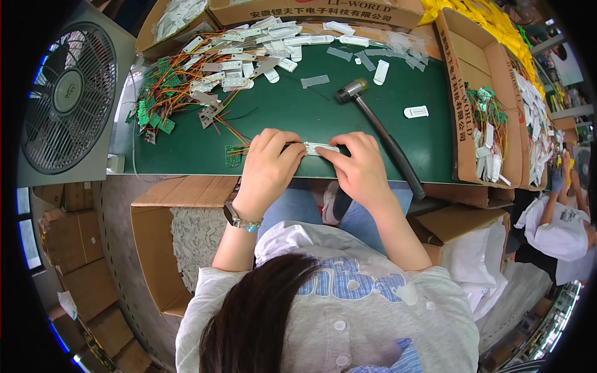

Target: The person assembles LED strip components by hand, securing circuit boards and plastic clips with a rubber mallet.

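Note:
Close to the table's front edge, my left hand (269,163) and my right hand (359,163) pinch a small white plastic casing (319,149) between them, one at each end. Coloured wires run out past my left hand to a green circuit board (233,156) lying on the green table (348,59). Beyond my right hand a hammer (385,137) rests with its head away from me and its black handle toward the edge. A single white cover piece (416,112) lies to the right of the hammer.
A pile of wired boards and white casings (217,68) covers the back left. Clear plastic strips (401,46) lie behind the hammer. An open carton (491,137) of wired parts stands at right, a fan (67,93) at far left. Below the table sits a box of white pieces (198,242).

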The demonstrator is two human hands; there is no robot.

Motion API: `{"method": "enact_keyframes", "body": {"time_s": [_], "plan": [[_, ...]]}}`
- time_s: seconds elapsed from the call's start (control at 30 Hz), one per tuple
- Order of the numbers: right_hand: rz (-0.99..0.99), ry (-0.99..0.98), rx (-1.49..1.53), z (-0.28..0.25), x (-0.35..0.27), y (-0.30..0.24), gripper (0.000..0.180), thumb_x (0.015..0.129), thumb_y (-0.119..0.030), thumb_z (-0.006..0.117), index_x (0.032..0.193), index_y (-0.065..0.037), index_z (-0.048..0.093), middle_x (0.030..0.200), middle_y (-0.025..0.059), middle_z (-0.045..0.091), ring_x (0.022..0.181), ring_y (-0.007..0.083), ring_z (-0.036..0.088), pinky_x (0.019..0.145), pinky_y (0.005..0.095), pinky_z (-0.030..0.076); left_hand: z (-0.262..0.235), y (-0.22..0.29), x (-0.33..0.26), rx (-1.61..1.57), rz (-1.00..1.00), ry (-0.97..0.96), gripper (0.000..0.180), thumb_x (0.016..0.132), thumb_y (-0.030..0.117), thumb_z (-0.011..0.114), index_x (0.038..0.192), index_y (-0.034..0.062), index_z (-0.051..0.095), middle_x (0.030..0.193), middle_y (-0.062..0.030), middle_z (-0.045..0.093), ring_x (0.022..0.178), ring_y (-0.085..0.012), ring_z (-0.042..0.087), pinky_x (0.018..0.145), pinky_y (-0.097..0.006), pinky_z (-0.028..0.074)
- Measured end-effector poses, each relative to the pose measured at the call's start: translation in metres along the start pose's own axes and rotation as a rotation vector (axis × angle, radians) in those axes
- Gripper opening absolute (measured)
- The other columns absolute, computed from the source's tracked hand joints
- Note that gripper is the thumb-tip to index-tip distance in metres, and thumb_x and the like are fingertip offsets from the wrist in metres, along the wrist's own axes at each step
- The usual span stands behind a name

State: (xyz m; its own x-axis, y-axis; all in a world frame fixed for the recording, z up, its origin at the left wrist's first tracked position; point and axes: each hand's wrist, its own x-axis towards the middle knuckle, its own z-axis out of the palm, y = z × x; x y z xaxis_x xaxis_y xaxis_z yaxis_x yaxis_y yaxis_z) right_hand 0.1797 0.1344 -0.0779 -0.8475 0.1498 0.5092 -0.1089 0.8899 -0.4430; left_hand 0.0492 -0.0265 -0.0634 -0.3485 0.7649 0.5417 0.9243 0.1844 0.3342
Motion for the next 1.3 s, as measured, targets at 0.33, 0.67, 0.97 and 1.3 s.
{"method": "enact_keyframes", "body": {"time_s": [0.33, 0.67, 0.97, 1.3], "plan": [[-0.018, -0.007, -0.059, 0.002, 0.002, -0.004, 0.038, 0.066, 0.005, 0.066, 0.099, -0.013, 0.075, 0.098, 0.0048, 0.062, 0.095, 0.0263, 0.057, 0.09, 0.0427, 0.042, -0.001, -0.004, -0.003, 0.052, 0.006, -0.008, 0.016, 0.073, 0.004, 0.072, 0.088, 0.0066, 0.069, 0.087, -0.0038, 0.058, 0.08, -0.0232, 0.056, 0.071, -0.038, 0.047], [0.061, 0.006, -0.183, 0.007, 0.001, -0.019, 0.035, 0.066, 0.002, 0.069, 0.097, -0.012, 0.078, 0.091, 0.0047, 0.057, 0.093, 0.024, 0.056, 0.096, 0.0477, 0.039, 0.001, 0.011, -0.013, 0.126, -0.003, 0.044, 0.014, 0.07, 0.006, 0.078, 0.082, 0.0101, 0.07, 0.071, 0.001, 0.056, 0.07, -0.0204, 0.053, 0.064, -0.036, 0.04], [0.0, -0.011, -0.092, 0.004, 0.002, -0.004, 0.037, 0.066, 0.003, 0.068, 0.098, -0.013, 0.078, 0.091, 0.0039, 0.057, 0.09, 0.0235, 0.056, 0.094, 0.0456, 0.04, -0.007, -0.002, -0.01, -0.074, -0.047, -0.125, 0.013, 0.075, 0.001, 0.073, 0.086, 0.0043, 0.067, 0.08, -0.0058, 0.059, 0.077, -0.0257, 0.059, 0.068, -0.039, 0.05], [0.044, -0.035, 0.04, 0.003, 0.001, 0.0, 0.038, 0.067, 0.006, 0.065, 0.097, -0.014, 0.078, 0.09, 0.0046, 0.059, 0.091, 0.0249, 0.057, 0.089, 0.0427, 0.043, -0.003, -0.017, 0.005, -0.225, -0.009, -0.103, 0.032, 0.069, 0.0, 0.077, 0.1, 0.001, 0.069, 0.094, -0.0091, 0.068, 0.085, -0.0277, 0.064, 0.073, -0.038, 0.054]]}}
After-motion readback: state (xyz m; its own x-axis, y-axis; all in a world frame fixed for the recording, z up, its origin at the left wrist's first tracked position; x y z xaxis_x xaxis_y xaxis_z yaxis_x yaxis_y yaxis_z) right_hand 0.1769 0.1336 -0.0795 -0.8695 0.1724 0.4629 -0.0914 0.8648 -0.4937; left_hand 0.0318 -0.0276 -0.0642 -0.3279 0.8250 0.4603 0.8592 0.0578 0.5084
